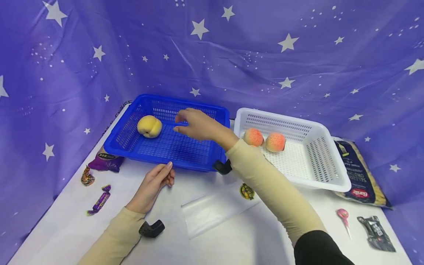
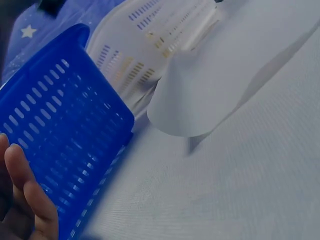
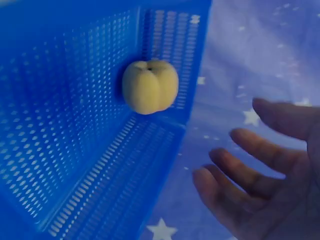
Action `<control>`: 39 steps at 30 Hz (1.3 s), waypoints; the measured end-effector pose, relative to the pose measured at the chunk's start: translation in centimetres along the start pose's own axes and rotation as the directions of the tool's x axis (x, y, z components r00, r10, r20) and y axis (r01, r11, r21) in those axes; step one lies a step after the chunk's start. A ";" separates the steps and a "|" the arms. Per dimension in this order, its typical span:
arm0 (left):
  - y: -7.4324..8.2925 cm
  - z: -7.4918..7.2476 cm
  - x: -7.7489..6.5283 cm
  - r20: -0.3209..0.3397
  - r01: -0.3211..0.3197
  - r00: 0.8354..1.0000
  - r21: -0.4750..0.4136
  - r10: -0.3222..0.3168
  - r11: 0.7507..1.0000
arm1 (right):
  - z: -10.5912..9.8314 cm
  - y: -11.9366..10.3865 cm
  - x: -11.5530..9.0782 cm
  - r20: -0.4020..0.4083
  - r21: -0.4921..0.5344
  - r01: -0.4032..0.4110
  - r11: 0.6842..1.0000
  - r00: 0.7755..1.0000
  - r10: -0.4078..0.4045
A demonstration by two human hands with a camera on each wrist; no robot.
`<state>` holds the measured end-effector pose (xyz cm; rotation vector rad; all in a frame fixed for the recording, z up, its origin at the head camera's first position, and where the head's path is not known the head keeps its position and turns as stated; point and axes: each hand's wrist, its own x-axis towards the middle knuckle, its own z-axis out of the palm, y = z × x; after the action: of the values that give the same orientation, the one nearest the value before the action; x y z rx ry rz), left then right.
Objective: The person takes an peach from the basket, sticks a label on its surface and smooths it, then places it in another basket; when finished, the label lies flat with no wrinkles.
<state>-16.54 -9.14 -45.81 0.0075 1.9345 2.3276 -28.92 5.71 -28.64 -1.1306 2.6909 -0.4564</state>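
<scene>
Over the blue basket (image 1: 185,164), my right hand (image 1: 202,125) hovers with its fingers spread and bent and nothing between them. A yellow peach (image 1: 149,126) lies in the left end of that basket, apart from the fingertips; the right wrist view shows the peach (image 3: 150,87) by the basket's end wall. My left hand (image 1: 155,184) is at the basket's front edge, thumb tip right at the rim and fingers loosely curled below. Close to those fingers in the left wrist view is the basket's slotted outer wall (image 2: 65,125).
A white basket (image 1: 326,162) holds orange-pink peaches (image 1: 275,142), partly hidden by the right sleeve. A clear plastic bag (image 1: 212,213) lies in front. Wrapped candies (image 1: 99,200) lie left; a lollipop (image 1: 343,217) and a dark packet (image 1: 376,233) lie right. A pasta bag (image 1: 361,173) sits beside the white basket.
</scene>
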 end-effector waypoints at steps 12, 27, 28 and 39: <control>0.6 0.1 0.0 -0.004 0.037 0.999 -0.014 -0.038 0.999 | 3.5 0.0 11.2 0.297 -0.023 -0.105 0.994 0.949 0.107; 0.2 -0.6 0.2 0.032 0.043 0.999 -0.020 -0.043 0.999 | 6.6 -1.0 14.0 0.274 -0.059 -0.101 0.993 0.955 0.114; 0.2 -0.6 0.2 0.033 0.041 0.999 -0.020 -0.040 0.999 | 6.7 -1.0 13.9 0.274 -0.058 -0.107 0.993 0.954 0.119; 0.3 -0.6 0.1 0.046 0.048 0.998 -0.042 -0.046 0.998 | 8.0 -1.2 13.7 0.267 0.223 -0.155 0.963 0.959 0.092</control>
<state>-16.69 -9.78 -45.64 0.0107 1.8435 2.3182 -35.35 -6.56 -36.41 -0.8801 2.3900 -0.5587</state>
